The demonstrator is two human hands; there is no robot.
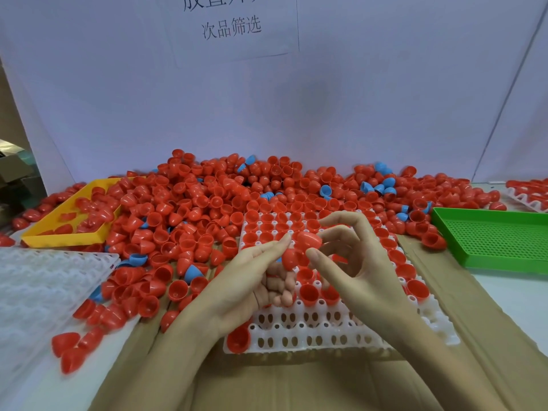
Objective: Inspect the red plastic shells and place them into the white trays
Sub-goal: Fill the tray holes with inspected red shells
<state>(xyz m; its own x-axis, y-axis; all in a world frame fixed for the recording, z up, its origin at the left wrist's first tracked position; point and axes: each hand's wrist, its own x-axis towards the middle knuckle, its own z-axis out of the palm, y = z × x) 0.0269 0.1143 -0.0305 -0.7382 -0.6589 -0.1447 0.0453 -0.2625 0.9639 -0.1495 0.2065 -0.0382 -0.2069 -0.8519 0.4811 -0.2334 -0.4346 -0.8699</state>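
**Shell held over the tray, both hands on it**

Both hands are up above the middle of the white tray (335, 327). Right hand (353, 262) pinches a red shell (308, 241) between thumb and curled forefinger; a second shell (289, 259) sits just below it, touching. Can't tell if they're nested or separate. Left hand (252, 277) has its long fingers straight against the shells' left side, lower fingers curled in on something red, likely more shells.

Key relation: the shells hang directly over the tray's filled far rows. Empty cups lie nearer the person, below and behind the hands. So I'd judge the placement goes down and back toward the body. The right hand has the firmer hold and is the better placed.

Loose shell pile (207, 203) lies beyond and left on the surface, with some blue shells (326, 191) mixed in.
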